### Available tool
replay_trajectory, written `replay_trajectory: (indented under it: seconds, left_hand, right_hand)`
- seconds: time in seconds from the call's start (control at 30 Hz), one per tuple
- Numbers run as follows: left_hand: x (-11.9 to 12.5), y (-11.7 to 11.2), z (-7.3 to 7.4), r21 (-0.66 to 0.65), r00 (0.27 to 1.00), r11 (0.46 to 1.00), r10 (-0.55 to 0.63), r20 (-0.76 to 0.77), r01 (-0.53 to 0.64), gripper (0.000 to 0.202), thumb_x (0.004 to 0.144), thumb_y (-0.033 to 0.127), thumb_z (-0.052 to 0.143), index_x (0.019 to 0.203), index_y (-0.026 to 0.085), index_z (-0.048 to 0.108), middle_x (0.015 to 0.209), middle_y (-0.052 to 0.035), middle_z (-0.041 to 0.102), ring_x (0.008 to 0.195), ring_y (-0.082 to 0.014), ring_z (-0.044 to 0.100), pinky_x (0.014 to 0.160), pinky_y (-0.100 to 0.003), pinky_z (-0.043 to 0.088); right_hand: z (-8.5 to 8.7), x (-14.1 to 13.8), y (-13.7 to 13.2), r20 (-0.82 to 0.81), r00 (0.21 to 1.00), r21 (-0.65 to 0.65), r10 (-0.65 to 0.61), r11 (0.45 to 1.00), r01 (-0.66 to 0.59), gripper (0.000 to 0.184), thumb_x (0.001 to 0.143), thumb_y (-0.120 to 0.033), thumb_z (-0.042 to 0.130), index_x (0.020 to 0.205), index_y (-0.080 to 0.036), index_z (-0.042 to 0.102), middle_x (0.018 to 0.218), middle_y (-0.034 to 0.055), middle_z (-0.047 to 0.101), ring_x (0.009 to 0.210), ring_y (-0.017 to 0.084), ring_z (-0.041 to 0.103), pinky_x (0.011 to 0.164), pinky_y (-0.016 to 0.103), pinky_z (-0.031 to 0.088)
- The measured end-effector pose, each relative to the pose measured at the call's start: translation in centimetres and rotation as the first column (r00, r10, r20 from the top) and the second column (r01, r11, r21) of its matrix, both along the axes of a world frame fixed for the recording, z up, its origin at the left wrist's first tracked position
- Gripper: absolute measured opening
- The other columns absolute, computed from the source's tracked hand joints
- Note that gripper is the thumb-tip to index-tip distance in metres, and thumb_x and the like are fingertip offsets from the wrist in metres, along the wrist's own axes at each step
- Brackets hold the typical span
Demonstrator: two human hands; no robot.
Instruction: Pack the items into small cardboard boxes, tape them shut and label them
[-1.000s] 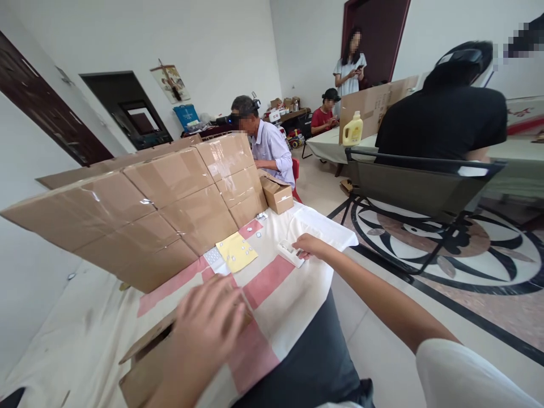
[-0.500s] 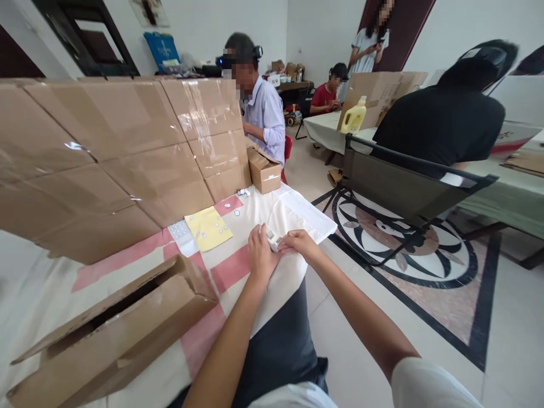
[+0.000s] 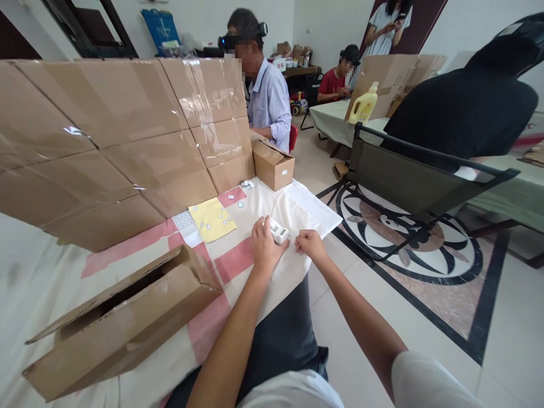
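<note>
My left hand (image 3: 264,246) is wrapped around a small white plastic device (image 3: 279,232) with a rounded body and a dark slot, over the near right part of the cloth-covered table. Just to its right, my right hand (image 3: 311,245) is closed with the fingers curled together, apart from the device. Whatever those fingers may hold is hidden. A yellow sheet (image 3: 211,224) lies beyond my left hand, with several small whitish pieces on it. Next to it is a grey-and-white patterned sheet (image 3: 182,220). A few more small pieces (image 3: 240,204) lie near the table's far side.
Stacked cardboard boxes (image 3: 148,164) form a wall along the table's far side. A small carton (image 3: 274,167) stands at the far corner, and an opened carton (image 3: 127,334) at the near left. A person in a light shirt (image 3: 272,93) sits behind the boxes. A folding chair (image 3: 408,175) stands right.
My right hand has come away from the white device and moved slightly right. My left hand keeps hold of the device, whose dark slot now shows. The whole view has shifted somewhat.
</note>
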State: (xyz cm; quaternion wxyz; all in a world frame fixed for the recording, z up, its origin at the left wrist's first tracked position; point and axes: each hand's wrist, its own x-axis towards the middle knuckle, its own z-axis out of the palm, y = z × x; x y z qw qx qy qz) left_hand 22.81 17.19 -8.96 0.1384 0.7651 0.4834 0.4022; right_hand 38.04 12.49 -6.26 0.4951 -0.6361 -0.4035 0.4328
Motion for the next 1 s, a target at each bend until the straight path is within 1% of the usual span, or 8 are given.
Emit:
replay_trajectory:
  seconds: [0.1,0.23,0.4,0.53,0.67,0.73,0.9,1.0]
  left_hand:
    - [0.0,-0.2,0.3,0.027,0.995,0.999,-0.032,0.091,0.03,0.086,0.076,0.037,0.084,0.147,0.014,0.043,0.154,-0.0252,0.044,0.145,-0.0446,0.04,0.116,-0.059,0.039]
    - [-1.3,-2.2,2.2,0.083,0.962,0.995,-0.068,0.263,0.048,0.042,0.095,0.039,0.061,0.131,0.017,0.054,0.14,-0.0199,0.057,0.137,-0.0344,0.052,0.114,-0.054,0.042]
    - [-4.8,-6.3,6.5,0.085,0.916,0.971,-0.241,0.32,0.225,0.024,0.103,0.04,0.053,0.116,0.023,0.065,0.109,-0.0068,0.071,0.099,-0.0186,0.07,0.085,-0.031,0.057]
    - [-7.7,-8.1,9.1,0.13,0.911,0.955,-0.294,0.29,0.267,0.016,0.1,0.035,0.061,0.095,0.023,0.069,0.093,-0.0024,0.069,0.089,-0.016,0.069,0.078,-0.026,0.056]
    - [-9.9,-9.4,9.5,0.238,0.934,0.951,-0.256,0.251,0.196,0.017,0.099,0.025,0.059,0.084,0.021,0.066,0.085,-0.0011,0.065,0.082,-0.0151,0.065,0.075,-0.027,0.053]
    - [-10.9,-10.3,9.2,0.318,0.947,0.941,-0.205,0.248,0.12,0.015,0.098,0.02,0.059,0.085,0.022,0.066,0.084,-0.0012,0.064,0.08,-0.0153,0.063,0.074,-0.028,0.051]
    - [-16.0,-13.5,10.1,0.52,0.936,0.833,-0.009,0.353,-0.189,0.016,0.092,0.007,0.063,0.097,0.021,0.067,0.092,-0.0027,0.062,0.085,-0.0158,0.061,0.077,-0.029,0.049]
    - [-20.8,-14.5,12.7,0.54,0.959,0.812,0.084,0.269,-0.223,0.014,0.092,0.008,0.063,0.095,0.022,0.066,0.092,-0.0024,0.062,0.086,-0.0162,0.062,0.08,-0.03,0.048]
  right_hand:
    - [0.9,-0.3,-1.7,0.019,1.0,0.168,0.007,0.986,-0.01,0.041,0.077,-0.031,0.061,0.049,-0.023,0.032,0.065,0.0038,0.068,0.045,0.01,0.057,0.044,0.023,0.038]
    - [3.1,-1.9,-4.1,0.035,0.998,0.373,0.046,0.926,-0.056,0.052,0.084,-0.043,0.063,0.05,-0.022,0.03,0.078,0.0055,0.072,0.053,0.011,0.061,0.059,0.028,0.047]
    - [5.5,-4.6,-6.3,0.253,0.96,0.619,0.122,0.742,-0.257,0.051,0.097,-0.032,0.061,0.053,-0.021,0.04,0.065,0.0035,0.065,0.065,0.015,0.061,0.062,0.028,0.044]
    - [6.1,-7.1,-7.0,0.4,0.906,0.668,0.138,0.632,-0.391,0.049,0.101,-0.024,0.055,0.057,-0.021,0.034,0.063,0.0011,0.055,0.061,0.013,0.052,0.059,0.028,0.038]
    - [5.8,-9.7,-6.9,0.425,0.891,0.692,0.16,0.576,-0.434,0.047,0.102,-0.023,0.052,0.061,-0.021,0.03,0.063,0.0001,0.052,0.06,0.012,0.051,0.058,0.027,0.037]
    - [5.5,-10.5,-6.5,0.432,0.885,0.669,0.173,0.596,-0.443,0.047,0.101,-0.028,0.056,0.061,-0.021,0.032,0.069,0.0017,0.062,0.061,0.012,0.054,0.058,0.026,0.039]
    - [5.5,-10.9,-4.6,0.537,0.843,0.447,0.044,0.833,-0.328,0.049,0.091,-0.048,0.069,0.06,-0.023,0.04,0.053,-0.0033,0.052,0.049,0.013,0.048,0.05,0.027,0.036]
    - [7.1,-11.9,-3.6,0.616,0.786,0.474,0.05,0.774,-0.42,0.029,0.096,-0.047,0.062,0.083,-0.021,0.062,0.083,0.0049,0.073,0.077,0.02,0.068,0.072,0.033,0.054]
